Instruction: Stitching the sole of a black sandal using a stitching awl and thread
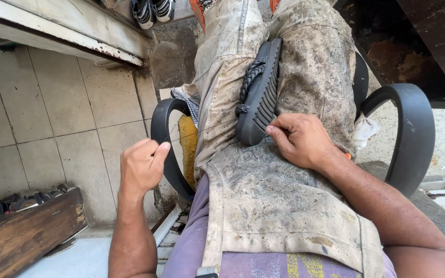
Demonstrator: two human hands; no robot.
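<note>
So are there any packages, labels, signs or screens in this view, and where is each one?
No packages, signs or screens show.
Print on purple shirt: bottom edge of the view, below the apron; faded yellow marks, partly cut off.
Faint marking on stained apron: by the right hand at the black sandal; too smudged to make out.

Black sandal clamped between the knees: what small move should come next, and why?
Probably a further outward pull by the left hand to tighten the stitch. The thread runs from its fist to the black sandal, and the right hand pinches at the sole's edge, steadying it.
</note>
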